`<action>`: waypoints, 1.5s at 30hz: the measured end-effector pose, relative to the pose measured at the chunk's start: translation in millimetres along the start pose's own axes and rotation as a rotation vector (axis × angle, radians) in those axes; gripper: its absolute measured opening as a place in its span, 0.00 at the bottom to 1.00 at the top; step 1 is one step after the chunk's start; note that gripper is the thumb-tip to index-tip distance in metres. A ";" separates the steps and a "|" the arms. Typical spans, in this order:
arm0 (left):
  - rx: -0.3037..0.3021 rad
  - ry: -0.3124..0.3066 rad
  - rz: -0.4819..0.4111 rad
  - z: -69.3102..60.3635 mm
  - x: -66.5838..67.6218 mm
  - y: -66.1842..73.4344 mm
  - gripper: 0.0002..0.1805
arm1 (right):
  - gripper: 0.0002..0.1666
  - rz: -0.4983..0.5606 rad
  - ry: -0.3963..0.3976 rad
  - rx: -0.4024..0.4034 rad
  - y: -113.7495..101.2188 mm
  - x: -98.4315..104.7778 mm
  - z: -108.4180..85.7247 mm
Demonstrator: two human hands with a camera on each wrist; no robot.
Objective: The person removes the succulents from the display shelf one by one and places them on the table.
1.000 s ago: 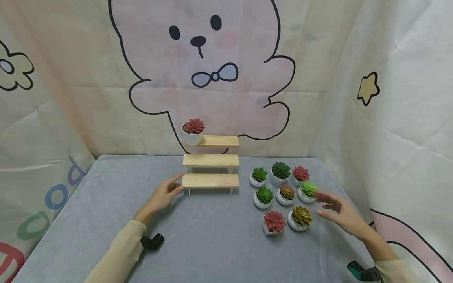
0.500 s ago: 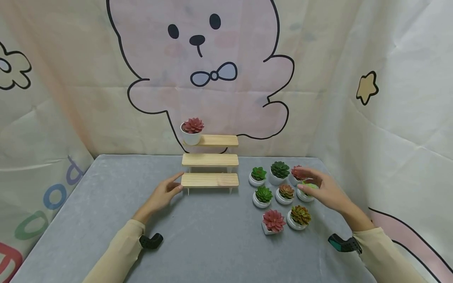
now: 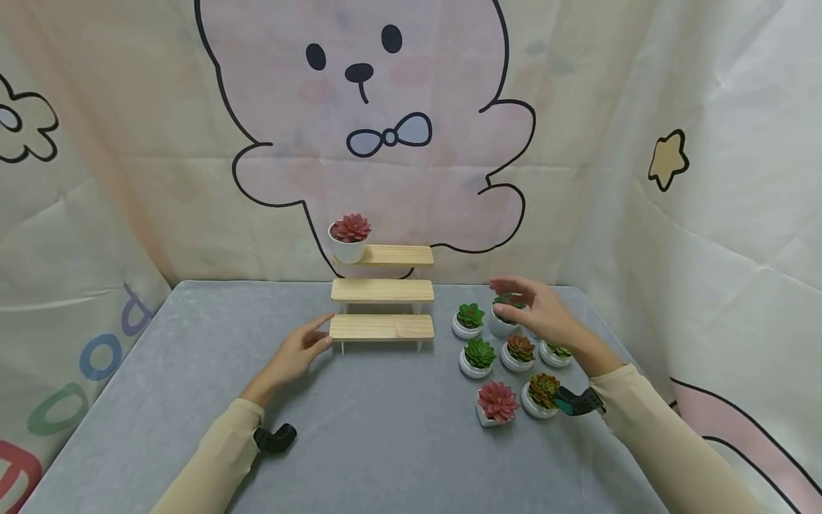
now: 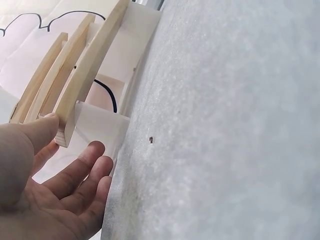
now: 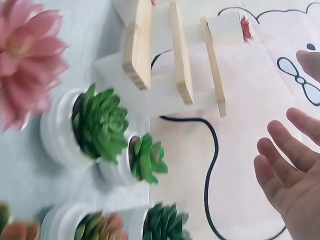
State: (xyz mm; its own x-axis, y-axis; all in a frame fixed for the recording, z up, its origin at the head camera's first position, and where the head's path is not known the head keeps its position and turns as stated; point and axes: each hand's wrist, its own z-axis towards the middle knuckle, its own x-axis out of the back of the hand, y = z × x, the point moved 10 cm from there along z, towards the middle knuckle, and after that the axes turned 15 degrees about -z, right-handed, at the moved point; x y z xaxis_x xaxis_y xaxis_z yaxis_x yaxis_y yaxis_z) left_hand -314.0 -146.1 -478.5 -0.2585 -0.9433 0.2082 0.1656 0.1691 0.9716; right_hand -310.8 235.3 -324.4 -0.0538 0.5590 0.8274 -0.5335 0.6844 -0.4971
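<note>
A three-tier wooden display stand (image 3: 382, 327) stands at the table's back. My left hand (image 3: 295, 354) is at the left end of its lowest board, with thumb and index fingertips touching the board's end. In the left wrist view, the other fingers of the left hand (image 4: 75, 190) are loosely bent. My right hand (image 3: 538, 308), fingers apart, hovers over a dark green potted succulent (image 3: 503, 325), partly covering it in the head view. Nothing is between the fingers of the right hand (image 5: 292, 165) in the right wrist view. A red potted succulent (image 3: 349, 241) sits on the top tier's left end.
Several other small potted succulents stand to the right of the stand, including a green one (image 3: 478, 354), a brown one (image 3: 519, 351) and a pink one (image 3: 497, 402). A grey cloth covers the table (image 3: 379, 435). Behind it hangs a printed curtain (image 3: 385, 193).
My right hand has moved left and away from me, from beside the light green succulent to above the dark green one. The left hand stays at the stand.
</note>
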 end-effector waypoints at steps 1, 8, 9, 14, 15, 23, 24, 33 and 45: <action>-0.003 0.002 -0.003 0.2 0.1 0.2 0.31 | 0.28 0.008 -0.004 0.001 -1.7 -2.1 4.4; 0.000 0.009 0.004 -0.2 1.6 1.2 0.31 | 0.29 0.061 -0.011 0.029 -16.6 -18.1 36.1; 0.003 0.010 0.006 -0.5 2.0 1.4 0.31 | 0.29 0.066 -0.007 0.036 -18.9 -20.2 40.7; 0.006 0.009 0.014 -1.3 2.6 2.0 0.31 | 0.29 0.098 -0.013 0.047 -28.3 -32.3 60.5; 0.007 0.011 0.013 -1.5 2.7 2.0 0.31 | 0.29 0.102 -0.016 0.041 -30.0 -34.6 63.9; 0.003 0.018 0.025 -2.1 1.5 0.7 0.31 | 0.31 0.141 0.008 0.043 -48.3 -52.0 94.8; 0.004 0.020 0.022 -2.2 1.9 0.6 0.31 | 0.31 0.147 0.012 0.042 -49.8 -54.7 99.6; -0.017 0.002 0.023 -2.0 0.7 2.6 0.32 | 0.34 0.183 0.037 -0.033 -58.8 -81.1 138.2; -0.019 0.018 0.034 -0.6 -1.1 2.4 0.31 | 0.43 0.239 0.021 -0.107 -79.0 -109.4 179.8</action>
State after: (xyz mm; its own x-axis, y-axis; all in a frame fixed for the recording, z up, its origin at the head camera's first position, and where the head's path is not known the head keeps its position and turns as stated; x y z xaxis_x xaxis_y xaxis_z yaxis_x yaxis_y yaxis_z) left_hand -312.8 -144.8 -476.5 -0.2356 -0.9419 0.2393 0.1919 0.1963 0.9616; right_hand -414.5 36.0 -328.6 -0.1493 0.7199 0.6778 -0.4156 0.5763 -0.7037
